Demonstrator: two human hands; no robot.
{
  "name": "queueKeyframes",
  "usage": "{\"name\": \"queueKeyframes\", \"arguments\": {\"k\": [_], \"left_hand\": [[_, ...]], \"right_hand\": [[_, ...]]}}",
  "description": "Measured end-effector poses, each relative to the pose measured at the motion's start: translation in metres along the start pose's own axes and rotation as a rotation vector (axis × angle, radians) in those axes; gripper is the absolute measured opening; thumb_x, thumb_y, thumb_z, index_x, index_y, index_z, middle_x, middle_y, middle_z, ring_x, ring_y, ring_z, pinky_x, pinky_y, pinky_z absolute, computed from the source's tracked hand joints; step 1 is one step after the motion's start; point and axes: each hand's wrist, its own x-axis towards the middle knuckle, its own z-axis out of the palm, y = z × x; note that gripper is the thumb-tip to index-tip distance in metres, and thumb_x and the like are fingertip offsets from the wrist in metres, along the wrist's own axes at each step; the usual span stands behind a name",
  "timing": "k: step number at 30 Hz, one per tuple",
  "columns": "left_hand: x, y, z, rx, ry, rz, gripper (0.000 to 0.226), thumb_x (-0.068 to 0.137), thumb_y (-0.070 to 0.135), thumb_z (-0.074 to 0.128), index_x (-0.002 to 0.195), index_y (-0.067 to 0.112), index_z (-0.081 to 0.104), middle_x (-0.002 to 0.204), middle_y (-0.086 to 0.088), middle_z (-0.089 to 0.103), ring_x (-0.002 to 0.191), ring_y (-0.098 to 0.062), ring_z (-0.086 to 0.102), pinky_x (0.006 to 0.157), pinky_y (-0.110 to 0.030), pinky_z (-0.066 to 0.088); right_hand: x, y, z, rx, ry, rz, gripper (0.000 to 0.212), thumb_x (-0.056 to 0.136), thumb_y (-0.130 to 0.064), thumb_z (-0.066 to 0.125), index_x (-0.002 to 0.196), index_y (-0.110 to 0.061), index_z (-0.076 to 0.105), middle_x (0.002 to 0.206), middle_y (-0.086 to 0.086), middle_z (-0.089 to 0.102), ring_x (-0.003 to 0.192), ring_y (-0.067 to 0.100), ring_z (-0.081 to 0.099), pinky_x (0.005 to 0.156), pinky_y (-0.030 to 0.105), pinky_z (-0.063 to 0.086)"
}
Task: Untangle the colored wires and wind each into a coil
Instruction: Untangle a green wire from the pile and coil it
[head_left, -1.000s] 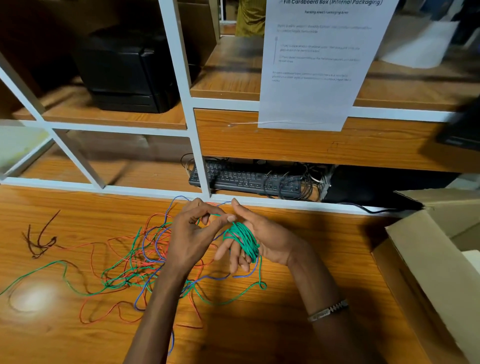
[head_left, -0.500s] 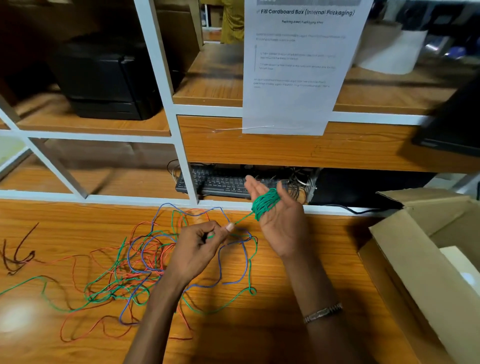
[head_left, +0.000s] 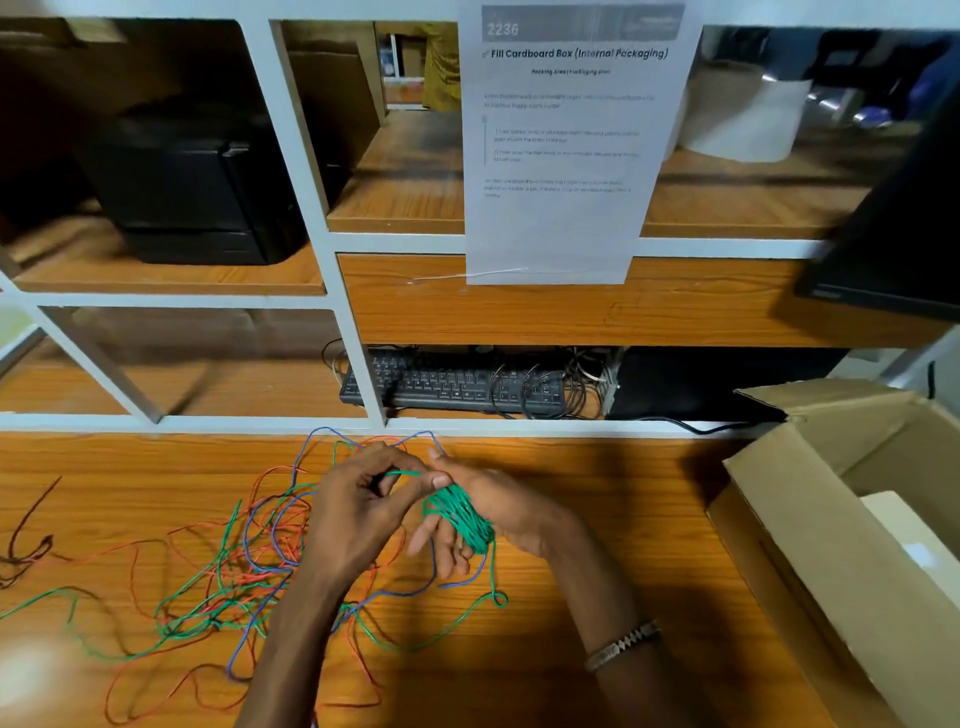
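Brown wire (head_left: 26, 540) lies by itself at the far left of the wooden table (head_left: 597, 467), apart from the rest. Next to it, towards the middle, red wire (head_left: 140, 551), blue wire (head_left: 283, 519) and loose green wire (head_left: 208, 613) spread over the table in one tangled heap, crossing each other many times. The left hand (head_left: 358, 509) hovers above the right side of this heap, its fingers curled, thumb and forefinger pinching a strand of the green wire that runs across to the other hand. The right hand (head_left: 488, 509) is just beside it, fingers stretched out and pointing down-left, with a green coil (head_left: 460, 514) wound round them; its thumb meets the left thumb at the strand. A tail of green wire hangs from the coil and loops on the table below. A bracelet (head_left: 621, 644) sits on the right wrist. At the far right stands an open cardboard box (head_left: 810, 545). Behind, a keyboard (head_left: 452, 384) rests under the shelf (head_left: 571, 312).
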Motion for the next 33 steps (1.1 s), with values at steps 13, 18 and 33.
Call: {"name": "queueKeyframes", "arguments": {"k": [13, 18, 33], "left_hand": [[-0.01, -0.011, 0.014, -0.004, -0.003, -0.05, 0.024, 0.099, 0.043, 0.065, 0.088, 0.027, 0.079, 0.083, 0.009, 0.074, 0.074, -0.004, 0.065, 0.066, -0.025, 0.046], [-0.014, -0.013, 0.016, 0.074, -0.068, -0.053, 0.018, 0.104, 0.033, 0.065, 0.091, 0.029, 0.077, 0.085, 0.022, 0.073, 0.08, 0.002, 0.066, 0.07, -0.018, 0.045], [-0.008, 0.024, 0.008, 0.57, -0.245, 0.194, 0.017, 0.105, 0.049, 0.055, 0.103, 0.039, 0.07, 0.088, 0.021, 0.069, 0.08, -0.004, 0.064, 0.065, -0.03, 0.05]], "right_hand": [[-0.008, -0.006, -0.01, 0.833, 0.017, -0.369, 0.067, 0.099, -0.044, 0.041, 0.074, 0.008, 0.074, 0.036, 0.007, 0.049, 0.028, 0.012, 0.042, 0.036, 0.014, 0.034], [-0.008, -0.01, -0.023, 1.116, 0.136, -0.524, 0.05, 0.1, -0.034, 0.049, 0.099, 0.009, 0.075, 0.057, 0.004, 0.059, 0.045, 0.011, 0.057, 0.045, 0.015, 0.045], [0.014, -0.007, -0.01, 0.6, 0.472, -0.453, 0.024, 0.105, -0.012, 0.048, 0.117, 0.003, 0.063, 0.113, 0.021, 0.074, 0.106, 0.029, 0.072, 0.096, 0.029, 0.056]]}}
